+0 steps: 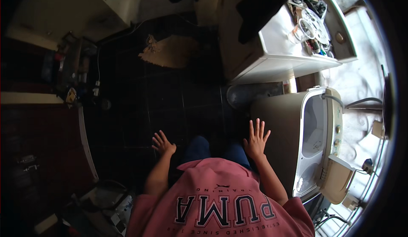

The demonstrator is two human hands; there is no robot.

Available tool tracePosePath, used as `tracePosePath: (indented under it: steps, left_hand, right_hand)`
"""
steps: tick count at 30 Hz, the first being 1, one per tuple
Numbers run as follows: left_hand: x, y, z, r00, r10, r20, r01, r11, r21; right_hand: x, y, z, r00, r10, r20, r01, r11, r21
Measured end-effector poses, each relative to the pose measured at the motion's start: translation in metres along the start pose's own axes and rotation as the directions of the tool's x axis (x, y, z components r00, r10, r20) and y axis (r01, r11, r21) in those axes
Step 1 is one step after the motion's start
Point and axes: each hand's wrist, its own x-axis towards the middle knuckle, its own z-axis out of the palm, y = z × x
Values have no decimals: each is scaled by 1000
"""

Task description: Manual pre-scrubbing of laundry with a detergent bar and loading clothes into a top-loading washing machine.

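Observation:
My left hand [163,144] is held out over the dark tiled floor [165,109], fingers spread, with nothing in it. On the other side, my right hand [256,139] is raised with its fingers apart and is also bare. It is nearest to the side of a twin-tub washing machine [280,122], though whether it touches the machine I cannot tell. The washer's lid [337,179] stands open, and its tubs and control knobs show. Between my hands are my blue-clad legs and the front of a pink Puma shirt [220,198].
A white cabinet [248,58] at the upper right bears a clear plastic cup [300,33] and a tray of clutter. A tan mat or cloth [172,50] lies on the floor ahead. Cluttered shelving [71,61] and a dark red door [41,135] are at the left.

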Motion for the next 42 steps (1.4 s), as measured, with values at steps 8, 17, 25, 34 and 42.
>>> tracePosePath:
  steps: [8,17,25,34,42]
  left_hand:
    - [-14,-19,-5,996,-76,-50,72,995,-70]
    - [-52,102,-192,820,364,-441,-479,859,-182]
    - [-10,91,-252,896,245,-370,-342,912,-226]
    - [23,78,-380,951,130,-279,-218,924,-313]
    - [76,84,-531,950,252,-187,-297,913,-279]
  right_hand:
    - [83,-82,-10,964,-251,-88,249,968,-29]
    - [140,-162,-123,919,-381,-103,380,925,-34]
    - [213,-214,-146,868,-494,-46,493,869,-37]
    - [309,-306,-253,827,-552,-107,553,833,-19]
    - [405,-337,-346,912,-396,-104,384,916,-120]
